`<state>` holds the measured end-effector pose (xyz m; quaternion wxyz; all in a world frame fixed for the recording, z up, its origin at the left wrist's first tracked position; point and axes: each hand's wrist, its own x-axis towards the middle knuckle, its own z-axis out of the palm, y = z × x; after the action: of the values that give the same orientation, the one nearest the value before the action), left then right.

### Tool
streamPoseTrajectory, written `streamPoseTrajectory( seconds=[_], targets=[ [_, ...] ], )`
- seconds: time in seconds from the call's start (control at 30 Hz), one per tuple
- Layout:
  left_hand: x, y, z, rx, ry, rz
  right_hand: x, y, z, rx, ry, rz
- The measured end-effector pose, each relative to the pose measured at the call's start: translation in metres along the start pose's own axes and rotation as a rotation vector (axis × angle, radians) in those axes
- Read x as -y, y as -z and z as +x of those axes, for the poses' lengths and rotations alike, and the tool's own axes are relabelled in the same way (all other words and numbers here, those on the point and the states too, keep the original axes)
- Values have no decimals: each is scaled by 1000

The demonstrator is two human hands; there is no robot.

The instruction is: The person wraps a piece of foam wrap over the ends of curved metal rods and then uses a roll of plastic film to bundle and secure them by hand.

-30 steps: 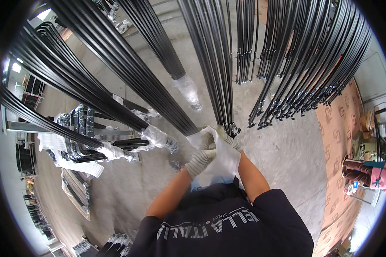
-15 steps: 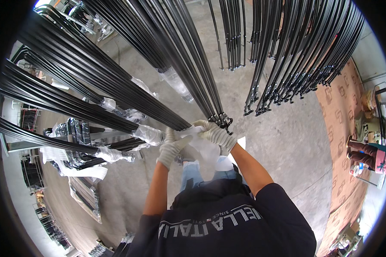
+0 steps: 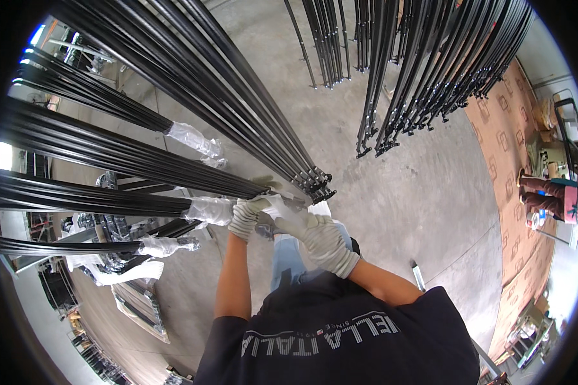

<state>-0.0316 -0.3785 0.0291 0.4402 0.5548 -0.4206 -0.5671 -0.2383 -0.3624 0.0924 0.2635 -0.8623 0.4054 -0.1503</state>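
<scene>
My left hand (image 3: 245,218), in a pale knitted glove, is closed on a thin white wrapping sheet (image 3: 277,206) at the lower end of a bundle of black tubes (image 3: 192,168). The sheet lies around the tube ends, which it partly hides. To the right, my right hand (image 3: 327,245), gloved alike, has its fingers bent against the sheet's loose part, gripping it close to my lap. Just beyond my hands, another group of black tubes (image 3: 263,138) ends in small dark fittings (image 3: 318,186), bare of wrapping.
More tube bundles hang at the left, their ends in clear plastic (image 3: 210,210). Rows of thin black rods (image 3: 424,83) hang at the far right. Patterned brown sheeting (image 3: 494,167) covers the floor's right side. A person (image 3: 549,199) is at the right edge.
My right hand has moved down and toward me, away from the tube fittings, drawing on the sheet. My left hand stays at the tube ends. The view has shifted slightly.
</scene>
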Motion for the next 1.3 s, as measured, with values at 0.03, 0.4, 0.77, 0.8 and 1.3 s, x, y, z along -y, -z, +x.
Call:
streamPoseTrajectory(
  seconds=[0.03, 0.4, 0.77, 0.8, 1.3],
  targets=[
    [-6, -2, 2, -3, 16, 35, -3, -4, 2, -72, 13, 12],
    [4, -1, 1, 19, -16, 77, -56, -13, 13, -168, -255, -39],
    [16, 1, 3, -52, 5, -13, -57, 5, -6, 43, -199, 33],
    [11, -1, 2, -55, 20, -61, -55, 9, -6, 63, -241, 113],
    [15, 5, 0, -83, 26, -82, -77, 37, 29, 110, -318, 49]
  ],
)
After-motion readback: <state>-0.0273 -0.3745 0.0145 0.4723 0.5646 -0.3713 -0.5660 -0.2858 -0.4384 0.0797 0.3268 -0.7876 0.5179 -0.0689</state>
